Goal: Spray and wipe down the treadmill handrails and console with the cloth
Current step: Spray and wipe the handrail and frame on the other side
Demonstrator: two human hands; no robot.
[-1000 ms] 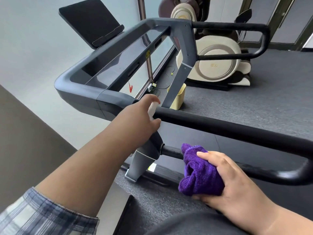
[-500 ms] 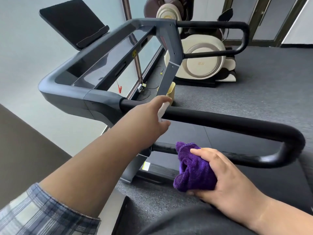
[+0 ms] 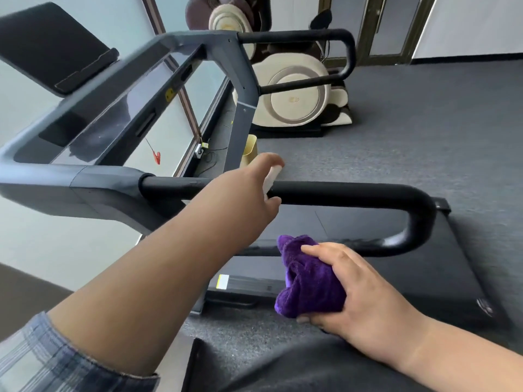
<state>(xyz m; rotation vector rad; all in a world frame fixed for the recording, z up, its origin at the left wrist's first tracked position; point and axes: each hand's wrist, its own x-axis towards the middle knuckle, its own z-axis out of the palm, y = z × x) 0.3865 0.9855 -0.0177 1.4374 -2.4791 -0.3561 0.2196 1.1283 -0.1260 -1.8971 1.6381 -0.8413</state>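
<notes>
Grey carpet floor (image 3: 424, 142) fills the right and far part of the view; pale wall and window on the left. Treadmill: grey console (image 3: 113, 108) runs from near left to far centre, with a dark tablet shelf (image 3: 53, 49) above it at far left. Near handrail (image 3: 339, 192), black, extends rightward from the console frame, bends down at its right end and loops back left as a lower bar. Far handrail (image 3: 311, 35) loops the same way on the far side. Left hand (image 3: 254, 190) raised at the near handrail, fingers curled round a small white spray bottle (image 3: 271, 176); only a sliver of the bottle shows between forefinger and thumb, nozzle direction not discernible. Right hand (image 3: 353, 284) lower and nearer, fingers closed round a bunched purple cloth (image 3: 305, 287), which sits just at the lower bar; contact with the bar cannot be confirmed. Plaid sleeve (image 3: 56, 360) on the left forearm, near left corner. Cream massage chair (image 3: 294, 100) beyond the far handrail. Small yellow bin (image 3: 250, 148) on the floor beside the treadmill upright.
</notes>
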